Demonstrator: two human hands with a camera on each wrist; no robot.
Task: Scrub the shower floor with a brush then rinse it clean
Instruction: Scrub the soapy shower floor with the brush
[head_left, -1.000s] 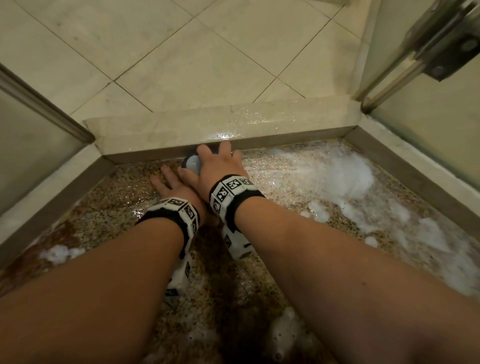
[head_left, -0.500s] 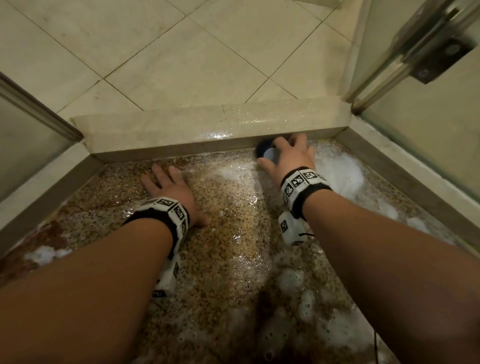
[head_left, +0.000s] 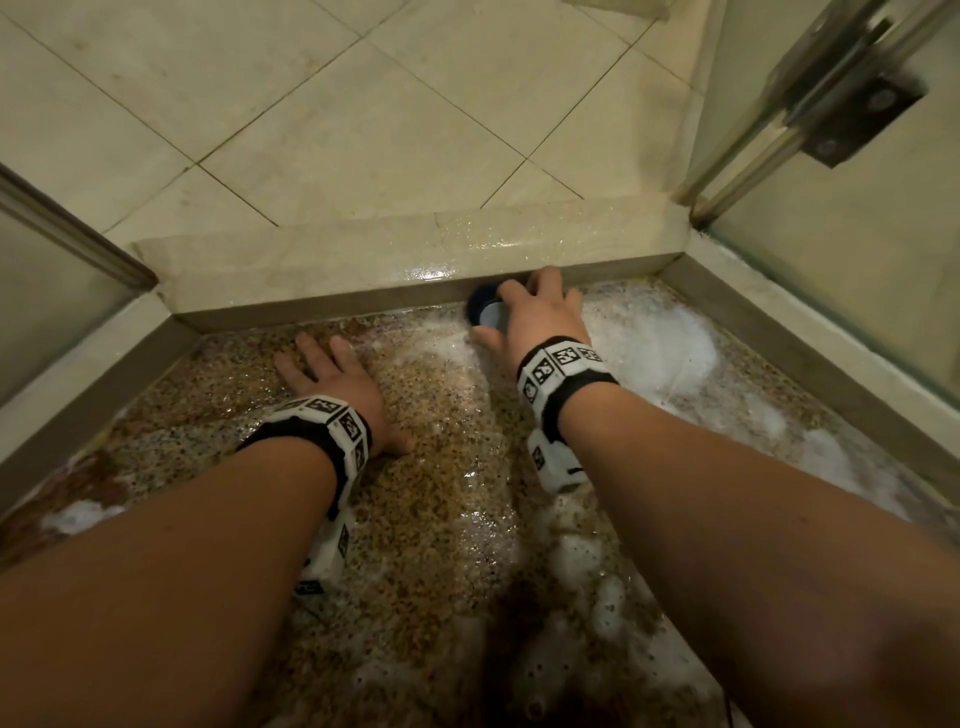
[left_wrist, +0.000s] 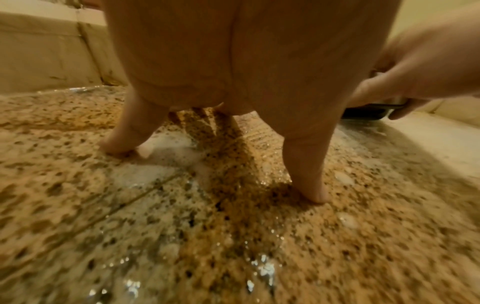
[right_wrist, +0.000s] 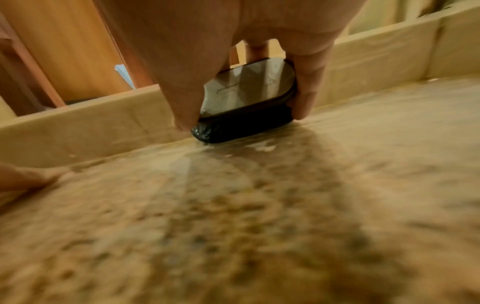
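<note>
**Scrubbing under way, rinse not begun**

The right hand (head_left: 535, 325) gripped the brush (right_wrist: 246, 107) against the threshold (head_left: 415, 249) — the left hand (head_left: 337, 387) lay flat, fingers spread, on the shower floor (head_left: 431, 519). Foam (head_left: 649, 343) covered much of it, so rinsing looked still ahead.

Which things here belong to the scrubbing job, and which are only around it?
Job: brush in right hand; left hand flat on shower floor; foam.

Around: curb; glass door; bathroom tiles.
</note>
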